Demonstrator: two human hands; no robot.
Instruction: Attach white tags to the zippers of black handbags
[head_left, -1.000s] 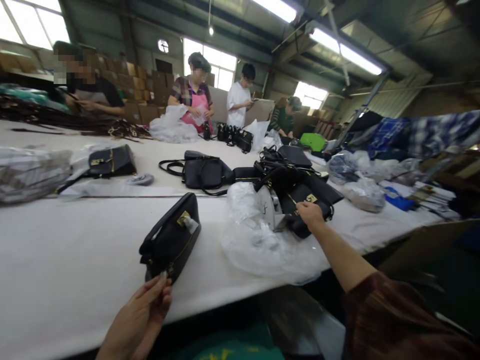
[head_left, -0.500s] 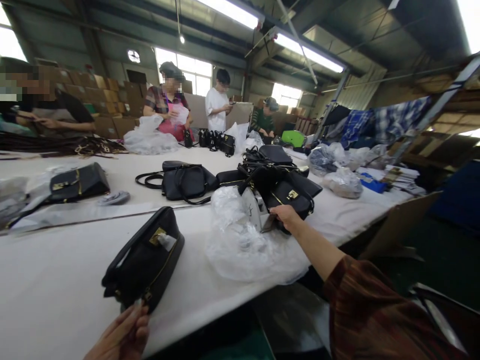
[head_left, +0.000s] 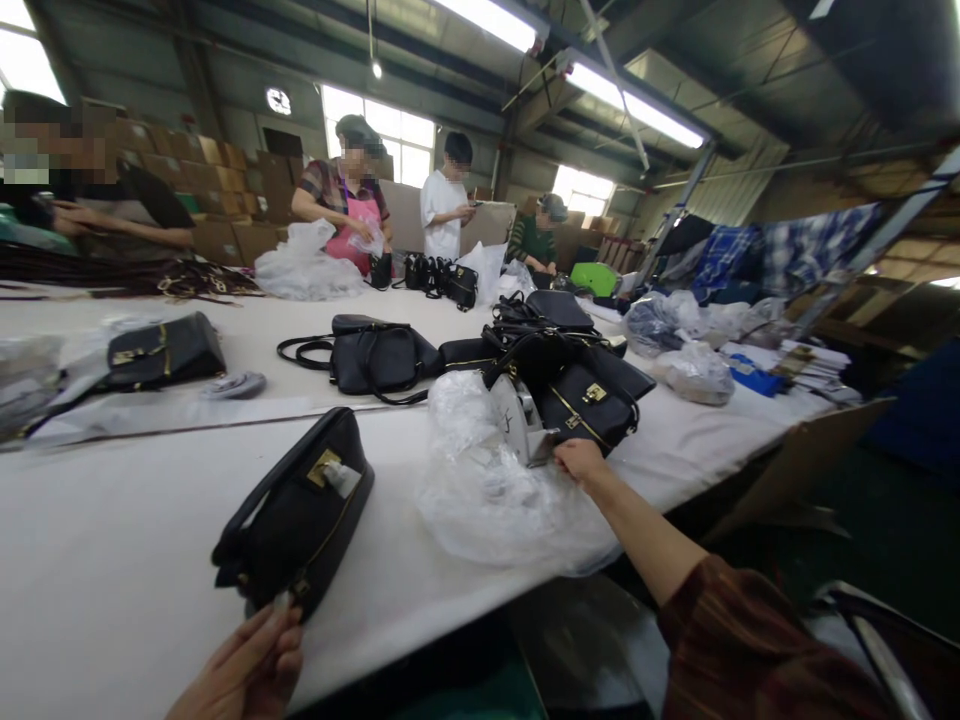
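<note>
A black handbag (head_left: 300, 510) with a gold lock plate and a gold zipper lies tilted on the near left of the table. A scrap of pale wrapping covers part of the plate. At the bag's near end, my left hand (head_left: 251, 650) pinches a small whitish piece beside the zipper's end. Further right, my right hand (head_left: 583, 462) has its fingers closed at the front end of a grey tape dispenser (head_left: 514, 425); what they hold is hidden. Crumpled clear plastic (head_left: 480, 490) lies around the dispenser, and another black handbag (head_left: 589, 400) with a gold lock stands just behind my right hand.
More black handbags (head_left: 382, 358) lie across the white table (head_left: 135, 540). Plastic-wrapped bundles (head_left: 697, 372) and a blue item (head_left: 754, 375) sit at the right edge. Several people work or stand along the far side. A cardboard sheet (head_left: 802, 465) leans at the right.
The view has shifted slightly. My right hand has moved a little down and away from the handbag behind it, still by the dispenser's end. My left hand keeps its pinch.
</note>
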